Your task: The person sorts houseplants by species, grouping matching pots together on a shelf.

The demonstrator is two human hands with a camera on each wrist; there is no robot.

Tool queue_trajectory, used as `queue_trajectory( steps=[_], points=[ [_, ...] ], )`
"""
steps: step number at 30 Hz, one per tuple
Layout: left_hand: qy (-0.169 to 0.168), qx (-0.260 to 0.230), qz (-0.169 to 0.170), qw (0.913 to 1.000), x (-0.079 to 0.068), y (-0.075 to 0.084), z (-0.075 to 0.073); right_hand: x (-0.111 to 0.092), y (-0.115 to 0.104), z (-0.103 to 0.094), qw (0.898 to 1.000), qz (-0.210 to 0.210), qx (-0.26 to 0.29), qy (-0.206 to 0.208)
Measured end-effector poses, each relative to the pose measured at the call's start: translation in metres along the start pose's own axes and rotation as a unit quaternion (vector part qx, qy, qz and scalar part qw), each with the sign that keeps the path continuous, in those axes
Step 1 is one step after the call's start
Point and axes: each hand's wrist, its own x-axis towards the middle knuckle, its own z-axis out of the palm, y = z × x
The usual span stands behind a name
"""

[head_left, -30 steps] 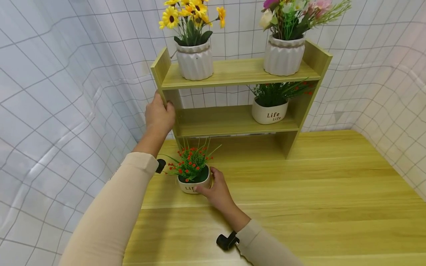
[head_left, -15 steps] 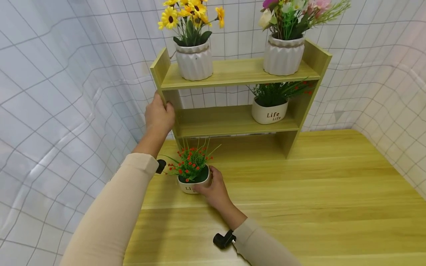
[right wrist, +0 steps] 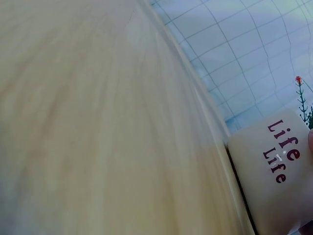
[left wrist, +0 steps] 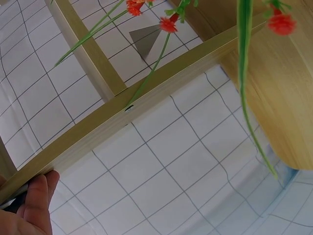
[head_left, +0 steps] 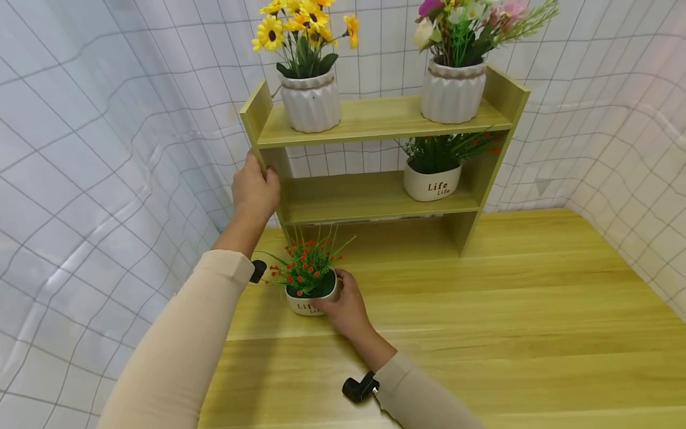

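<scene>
My left hand [head_left: 256, 189] grips the left side panel of a wooden tabletop shelf [head_left: 343, 199]. In the left wrist view its fingers [left wrist: 38, 198] lie against the panel's edge. Low in front of the shelf's left end stands a white "Life" flowerpot [head_left: 300, 305] with grassy leaves and small red flowers. My right hand [head_left: 349, 310] holds this pot by its right side, thumb across the front and fingers behind. The lettered pot front [right wrist: 269, 186] shows at the right of the right wrist view, its base at the tabletop.
On the top board stand a white vase of yellow flowers [head_left: 311, 106] and a white vase of mixed flowers [head_left: 452, 95]. A second "Life" pot [head_left: 431, 183] sits at the right of the middle board. The wooden table [head_left: 509, 322] extends right; gridded curtains [head_left: 80, 179] surround it.
The head view has shifted very slightly. Near the start, the right wrist moved a little left, while the hand stayed on the pot. Left hand, shelf and pot show no clear movement.
</scene>
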Motion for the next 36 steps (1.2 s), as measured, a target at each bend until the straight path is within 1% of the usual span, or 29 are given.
queue_trajectory(
  steps=[4,8,14,18,24,27,36],
  points=[
    [0.002,-0.003,0.003,1.0000,-0.001,-0.001,0.000,-0.002,-0.002,-0.001,1.000,0.012,0.002,0.006],
    [0.004,-0.006,0.009,0.9999,-0.002,-0.001,0.000,-0.004,-0.005,-0.006,0.999,0.024,0.022,0.013],
    [0.010,-0.004,0.010,0.9999,-0.002,-0.001,0.001,-0.005,-0.006,-0.016,0.999,0.018,0.039,0.030],
    [0.009,-0.003,0.009,0.9999,-0.003,0.000,0.000,-0.005,-0.010,-0.026,0.998,0.003,0.044,0.038],
    [0.011,-0.005,0.009,0.9999,-0.003,0.000,0.000,-0.005,-0.018,-0.040,0.998,-0.023,0.027,0.049],
    [0.008,-0.005,0.010,0.9999,-0.003,0.000,0.000,-0.004,-0.023,-0.049,0.997,-0.035,0.027,0.055],
    [0.015,0.002,0.016,0.9997,-0.002,-0.001,0.000,-0.001,-0.044,-0.078,0.995,-0.072,0.038,0.058]
  ],
)
